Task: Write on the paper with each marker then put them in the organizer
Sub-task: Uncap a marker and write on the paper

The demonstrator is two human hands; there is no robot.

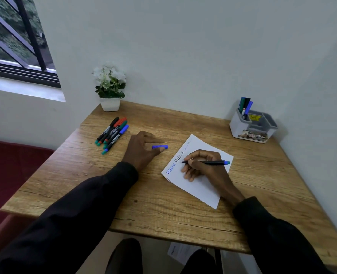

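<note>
A white paper (201, 186) lies on the wooden table (163, 204) with several words written along its upper left edge in blue and black. My right hand (201, 165) rests on the paper and grips an uncapped marker (213, 162), whose tip touches the sheet near the writing. My left hand (142, 149) rests on the table left of the paper and pinches a blue cap (160, 147). Several capped markers (112, 133) lie in a bunch at the back left. A grey and white organizer (252, 127) at the back right holds a few markers upright in its left compartment.
A white pot with white flowers (109, 89) stands at the table's back left corner against the wall. A window is at the upper left. A red seat (9, 175) lies left of the table. A sheet of paper (180, 252) lies on the floor below.
</note>
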